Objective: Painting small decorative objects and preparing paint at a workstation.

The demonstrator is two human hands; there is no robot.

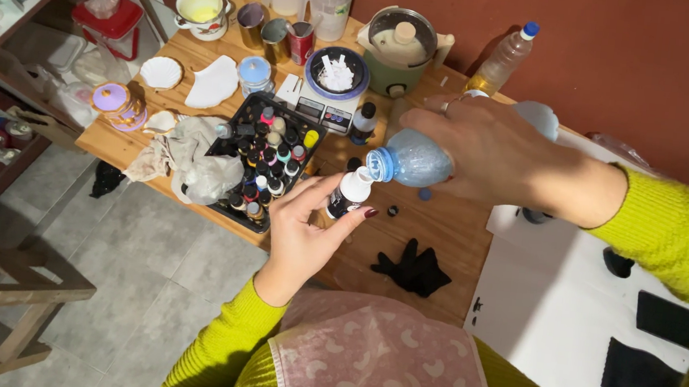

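My left hand (307,232) holds a small paint bottle (350,194), white on top with a dark label, upright and uncapped above the wooden table (434,227). My right hand (483,148) grips a clear plastic water bottle (411,159) tipped on its side, its blue neck just above the small bottle's mouth. Both sleeves are yellow-green, and a pink apron covers my lap.
A black tray (268,161) with several paint bottles lies left of my hands, next to a crumpled rag (196,162). Behind stand a scale with a bowl (335,75), a green cooker (398,51), cups and shells. White paper (562,299) with black shapes lies at right.
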